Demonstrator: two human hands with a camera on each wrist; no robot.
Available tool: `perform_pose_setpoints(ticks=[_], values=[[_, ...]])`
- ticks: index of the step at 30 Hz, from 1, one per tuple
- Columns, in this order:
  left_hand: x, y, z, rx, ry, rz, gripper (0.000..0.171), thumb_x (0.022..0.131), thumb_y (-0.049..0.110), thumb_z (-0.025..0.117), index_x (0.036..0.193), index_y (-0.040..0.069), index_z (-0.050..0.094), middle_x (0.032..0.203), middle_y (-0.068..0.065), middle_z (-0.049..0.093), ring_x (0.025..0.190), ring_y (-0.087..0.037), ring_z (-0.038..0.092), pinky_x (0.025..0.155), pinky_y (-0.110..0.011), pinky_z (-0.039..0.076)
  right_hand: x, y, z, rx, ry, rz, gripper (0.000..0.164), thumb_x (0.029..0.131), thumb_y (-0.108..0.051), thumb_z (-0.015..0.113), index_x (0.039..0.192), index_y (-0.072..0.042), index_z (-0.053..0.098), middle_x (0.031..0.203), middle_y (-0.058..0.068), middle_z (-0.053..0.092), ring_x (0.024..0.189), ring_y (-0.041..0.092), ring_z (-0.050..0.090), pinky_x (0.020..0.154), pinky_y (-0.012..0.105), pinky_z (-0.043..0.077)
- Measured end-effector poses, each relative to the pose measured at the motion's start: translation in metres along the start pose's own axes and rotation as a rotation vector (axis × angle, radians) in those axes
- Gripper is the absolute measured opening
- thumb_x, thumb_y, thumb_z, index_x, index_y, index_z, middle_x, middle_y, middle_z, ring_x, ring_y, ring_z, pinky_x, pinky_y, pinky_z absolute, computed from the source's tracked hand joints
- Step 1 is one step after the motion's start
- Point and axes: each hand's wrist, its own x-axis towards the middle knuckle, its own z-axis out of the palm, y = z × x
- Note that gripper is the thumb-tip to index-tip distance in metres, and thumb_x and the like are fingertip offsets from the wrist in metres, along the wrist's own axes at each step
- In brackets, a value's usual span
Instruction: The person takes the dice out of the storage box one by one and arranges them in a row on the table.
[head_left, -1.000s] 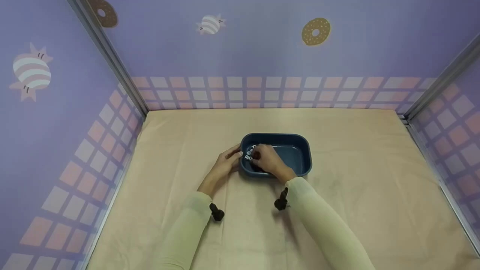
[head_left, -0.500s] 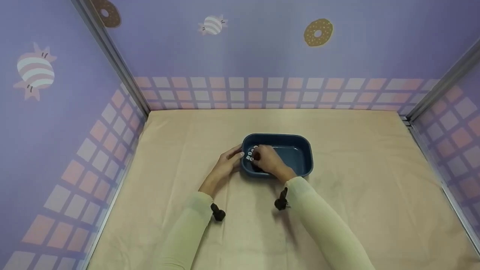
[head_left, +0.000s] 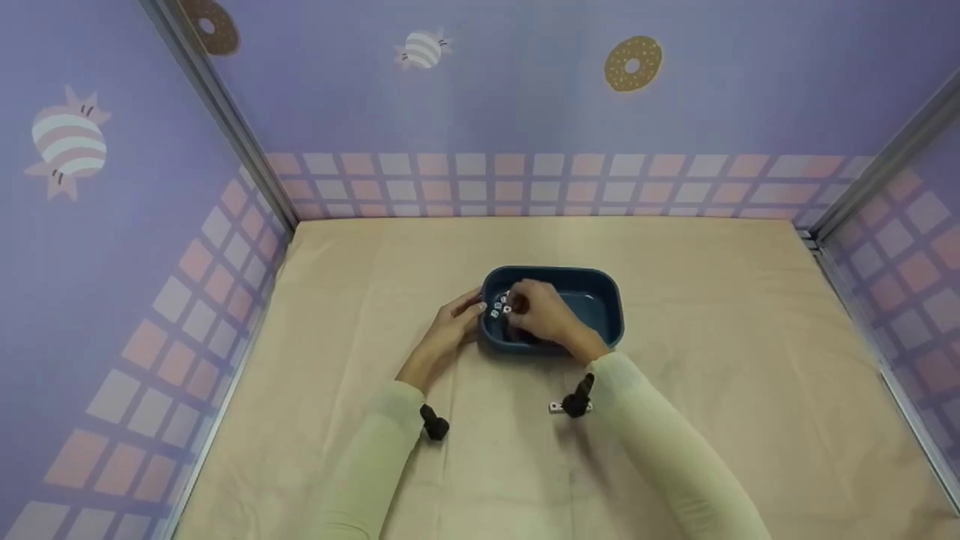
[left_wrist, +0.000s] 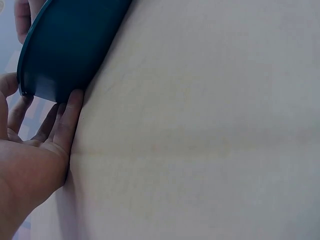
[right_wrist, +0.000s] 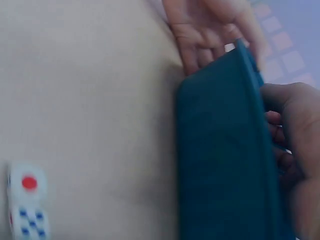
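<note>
Blue box (head_left: 591, 306) — left hand (head_left: 450, 326) straight-fingered against its left end; right hand (head_left: 546, 310) inside, beside dice (head_left: 498, 306) — hold not discernible.

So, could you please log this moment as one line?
left hand: touching left side of dark-blue rectangular tub; right hand: inside tub beside small white dice, grip unclear; beige cloth: more dice

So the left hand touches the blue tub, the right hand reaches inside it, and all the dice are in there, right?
Not all: the right wrist view shows some dice on the cloth outside the tub. The left hand does touch it, and the right hand does reach inside.
</note>
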Motion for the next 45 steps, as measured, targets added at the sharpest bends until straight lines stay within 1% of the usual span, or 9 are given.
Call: perform_pose_setpoints(ticks=[7, 11, 14, 18, 22, 25, 28, 37, 45], values=[[-0.003, 0.001, -0.003, -0.006, 0.016, -0.021, 0.052, 0.109, 0.031, 0.063, 0.159, 0.022, 0.052, 0.158, -0.007, 0.052, 0.134, -0.028, 0.061, 0.104, -0.043, 0.057, -0.024, -0.011, -0.021, 0.002, -0.069, -0.081, 0.014, 0.090, -0.007, 0.078, 0.103, -0.006, 0.071, 0.096, 0.002, 0.069, 0.086, 0.015, 0.064, 0.078, 0.033, 0.058], [-0.003, 0.003, -0.001, 0.015, 0.020, -0.010, 0.052, 0.109, 0.032, 0.063, 0.158, 0.022, 0.052, 0.159, -0.006, 0.051, 0.136, -0.027, 0.059, 0.104, -0.044, 0.056, -0.043, -0.017, -0.028, -0.003, -0.073, -0.144, 0.013, 0.089, -0.007, 0.078, 0.099, -0.009, 0.070, 0.092, -0.001, 0.067, 0.082, 0.014, 0.062, 0.073, 0.032, 0.056], [-0.003, 0.002, 0.001, 0.011, 0.014, -0.006, 0.051, 0.109, 0.031, 0.063, 0.158, 0.021, 0.053, 0.159, -0.006, 0.051, 0.138, -0.027, 0.058, 0.105, -0.045, 0.056, -0.060, -0.020, -0.029, 0.003, -0.083, -0.174, 0.012, 0.090, -0.007, 0.077, 0.098, -0.010, 0.070, 0.092, -0.003, 0.067, 0.082, 0.011, 0.063, 0.073, 0.029, 0.057], [-0.002, 0.002, 0.002, 0.006, 0.009, -0.008, 0.051, 0.109, 0.031, 0.063, 0.158, 0.021, 0.053, 0.159, -0.005, 0.051, 0.139, -0.026, 0.057, 0.105, -0.044, 0.056, -0.084, -0.019, -0.023, 0.008, -0.095, -0.204, 0.011, 0.091, -0.008, 0.078, 0.100, -0.012, 0.072, 0.093, -0.005, 0.068, 0.083, 0.011, 0.065, 0.073, 0.028, 0.059], [-0.001, 0.001, 0.002, -0.020, 0.003, -0.016, 0.052, 0.109, 0.031, 0.063, 0.159, 0.022, 0.052, 0.159, -0.006, 0.051, 0.136, -0.027, 0.060, 0.103, -0.044, 0.057, -0.104, -0.011, -0.015, -0.020, -0.080, -0.240, 0.013, 0.090, -0.007, 0.080, 0.099, -0.013, 0.074, 0.094, -0.004, 0.069, 0.085, 0.012, 0.066, 0.075, 0.030, 0.059], [-0.001, 0.000, 0.002, -0.045, -0.003, -0.022, 0.053, 0.109, 0.030, 0.063, 0.159, 0.022, 0.051, 0.159, -0.006, 0.051, 0.134, -0.028, 0.062, 0.102, -0.044, 0.058, -0.117, -0.005, -0.008, -0.033, -0.074, -0.240, 0.014, 0.088, -0.007, 0.082, 0.099, -0.013, 0.074, 0.095, -0.004, 0.069, 0.087, 0.010, 0.066, 0.077, 0.029, 0.060], [-0.001, 0.001, 0.002, -0.049, -0.004, -0.023, 0.053, 0.109, 0.030, 0.064, 0.159, 0.022, 0.050, 0.159, -0.005, 0.051, 0.133, -0.028, 0.062, 0.103, -0.043, 0.057, -0.128, -0.002, -0.002, -0.034, -0.081, -0.237, 0.015, 0.089, -0.009, 0.084, 0.100, -0.013, 0.074, 0.096, -0.004, 0.068, 0.088, 0.009, 0.065, 0.078, 0.029, 0.060], [0.000, 0.001, 0.003, -0.041, 0.011, -0.026, 0.053, 0.109, 0.028, 0.063, 0.159, 0.021, 0.051, 0.160, -0.007, 0.049, 0.132, -0.027, 0.063, 0.103, -0.044, 0.057, -0.147, 0.009, 0.017, -0.047, -0.066, -0.239, 0.016, 0.087, -0.006, 0.083, 0.098, -0.012, 0.074, 0.093, 0.000, 0.065, 0.084, 0.012, 0.063, 0.072, 0.027, 0.056], [-0.002, 0.002, 0.002, -0.007, 0.009, -0.021, 0.052, 0.109, 0.031, 0.062, 0.159, 0.023, 0.051, 0.159, -0.006, 0.051, 0.132, -0.027, 0.062, 0.102, -0.044, 0.057, -0.152, 0.016, 0.023, -0.065, -0.069, -0.241, 0.016, 0.087, -0.008, 0.085, 0.097, -0.014, 0.074, 0.094, -0.005, 0.064, 0.086, 0.009, 0.061, 0.074, 0.028, 0.056]])
